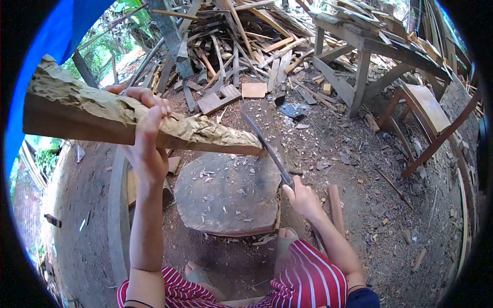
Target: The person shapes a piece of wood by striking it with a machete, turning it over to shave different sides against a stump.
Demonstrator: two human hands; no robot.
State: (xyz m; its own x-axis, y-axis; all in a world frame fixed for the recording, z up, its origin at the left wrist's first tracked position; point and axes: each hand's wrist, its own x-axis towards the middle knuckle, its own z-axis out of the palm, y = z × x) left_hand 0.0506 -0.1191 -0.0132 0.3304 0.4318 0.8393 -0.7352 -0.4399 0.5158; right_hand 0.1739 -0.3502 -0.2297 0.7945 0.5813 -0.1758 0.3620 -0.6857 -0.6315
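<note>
My left hand [149,136] is wrapped round a long rough-hewn piece of wood [200,134], thick at the left and narrower at its right end. Its upper face is chipped and uneven, its side smooth and brown. My right hand [303,197] grips the handle of a long dark blade [267,146], which slants up to the left beside the wood's narrow end. Whether blade and wood touch, I cannot tell. Below the wood stands a round chopping block [226,197] with pale chips on top.
A heap of scrap wood [251,31] lies at the back. A wooden workbench [359,51] stands back right, with a chair-like wooden frame [429,115] nearer. Chips litter the dirt floor. A curved plank [118,210] is left of the block, my feet below it.
</note>
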